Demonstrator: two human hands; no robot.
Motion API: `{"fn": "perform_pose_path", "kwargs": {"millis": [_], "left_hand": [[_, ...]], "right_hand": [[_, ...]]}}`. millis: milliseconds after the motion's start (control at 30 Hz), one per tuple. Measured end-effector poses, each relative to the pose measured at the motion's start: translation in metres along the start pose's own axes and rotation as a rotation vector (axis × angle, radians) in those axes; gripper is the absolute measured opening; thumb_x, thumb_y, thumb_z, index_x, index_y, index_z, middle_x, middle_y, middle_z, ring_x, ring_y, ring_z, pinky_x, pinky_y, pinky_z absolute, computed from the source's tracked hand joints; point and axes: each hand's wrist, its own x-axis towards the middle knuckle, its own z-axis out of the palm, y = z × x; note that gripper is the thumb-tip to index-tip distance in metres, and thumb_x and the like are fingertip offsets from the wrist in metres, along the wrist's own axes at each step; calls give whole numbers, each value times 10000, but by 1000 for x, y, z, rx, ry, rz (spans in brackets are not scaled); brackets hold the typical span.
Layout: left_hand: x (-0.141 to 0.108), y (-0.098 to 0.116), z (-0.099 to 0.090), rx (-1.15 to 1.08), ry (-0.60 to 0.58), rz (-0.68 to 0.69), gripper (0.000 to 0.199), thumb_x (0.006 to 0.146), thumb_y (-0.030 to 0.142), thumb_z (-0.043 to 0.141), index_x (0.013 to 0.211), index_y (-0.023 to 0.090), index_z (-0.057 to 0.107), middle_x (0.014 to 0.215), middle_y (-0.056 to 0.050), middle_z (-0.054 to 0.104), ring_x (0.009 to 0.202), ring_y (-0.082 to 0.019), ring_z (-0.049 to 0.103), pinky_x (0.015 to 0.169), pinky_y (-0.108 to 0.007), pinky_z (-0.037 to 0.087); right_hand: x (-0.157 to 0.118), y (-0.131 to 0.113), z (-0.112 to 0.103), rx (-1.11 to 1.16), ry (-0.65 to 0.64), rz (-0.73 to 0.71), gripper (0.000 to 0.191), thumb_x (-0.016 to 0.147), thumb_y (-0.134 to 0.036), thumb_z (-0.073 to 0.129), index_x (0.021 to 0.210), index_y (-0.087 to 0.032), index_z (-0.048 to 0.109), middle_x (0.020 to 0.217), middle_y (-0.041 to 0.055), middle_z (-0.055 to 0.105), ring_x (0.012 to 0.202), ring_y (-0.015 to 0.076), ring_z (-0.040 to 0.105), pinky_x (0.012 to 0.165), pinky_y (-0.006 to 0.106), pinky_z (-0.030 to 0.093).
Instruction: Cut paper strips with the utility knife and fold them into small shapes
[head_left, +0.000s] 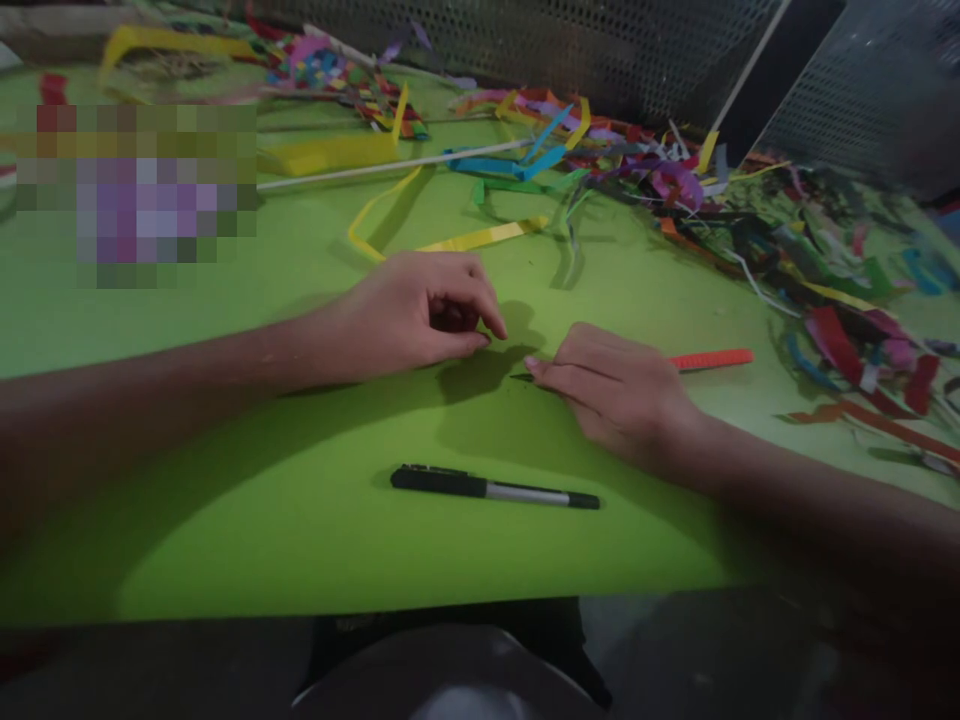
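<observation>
Here the red strip point(711, 359) lies under the right hand point(611, 390).

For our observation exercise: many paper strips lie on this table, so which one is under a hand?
The orange-red strip: it sticks out from beneath the right hand, apart from the heap. The yellow strip lies untouched beyond the left hand.

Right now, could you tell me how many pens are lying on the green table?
1. The pen lies on the green table near its front edge, nearer than the left hand and right hand. More could be hidden in the pile of paper strips.
</observation>
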Motion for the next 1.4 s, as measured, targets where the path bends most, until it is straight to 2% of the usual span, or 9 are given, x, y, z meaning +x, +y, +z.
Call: {"fn": "perform_pose_path", "kwargs": {"millis": [200, 500, 767, 933, 1133, 1267, 1400], "left_hand": [[0, 2, -2, 11, -44, 14, 156, 962, 264, 693, 1012, 220, 835, 1080, -78, 779, 950, -200, 731, 826, -282, 587], [-1, 4, -1, 40, -79, 75, 204, 978, 196, 636, 980, 192, 840, 1078, -77, 779, 977, -179, 730, 914, -292, 545], [-1, 4, 0, 36, -90, 63, 200, 975, 185, 635, 974, 192, 835, 1093, -72, 778, 979, -182, 728, 906, -292, 541], [-2, 4, -1, 42, -96, 69, 188, 976, 190, 640, 979, 200, 827, 1107, -70, 777, 995, -180, 727, 932, -288, 545], [-2, 5, -1, 38, -94, 64, 183, 970, 175, 644, 958, 205, 824, 1093, -74, 779, 983, -191, 730, 922, -302, 556], [-2, 4, -1, 34, -93, 71, 189, 976, 190, 635, 953, 202, 821, 1077, -75, 775, 969, -191, 728, 903, -298, 562], [-3, 2, 0, 37, -102, 84, 212, 983, 184, 609, 963, 204, 819, 1079, -74, 774, 975, -185, 731, 902, -285, 562]], "right_hand": [[2, -2, -5, -6, -44, -7, 229, 1062, -10, 626, 879, -115, 714, 772, 37, 621, 726, 169, 509, 667, 321, 477], [1, -4, -8, -92, 5, -35, 225, 1016, -9, 700, 824, -124, 718, 710, 28, 616, 685, 165, 508, 593, 328, 426], [-1, -4, -11, -163, -8, 18, 208, 1055, -65, 690, 875, -158, 737, 763, 22, 681, 698, 160, 578, 601, 315, 458], [-2, -7, -13, -178, -53, 17, 172, 1049, -62, 703, 903, -140, 748, 768, 18, 670, 694, 158, 562, 603, 324, 450], [-1, -12, -21, -234, -95, -13, 193, 1065, -72, 690, 906, -178, 719, 774, -3, 657, 708, 154, 583, 599, 319, 444], [1, -18, -33, -224, -87, -40, 238, 1063, -70, 697, 861, -195, 708, 774, -15, 704, 708, 135, 630, 606, 305, 507], [1, -31, -38, -226, -30, -109, 192, 993, -28, 775, 847, -153, 773, 842, 25, 765, 795, 154, 698, 666, 317, 622]]}}
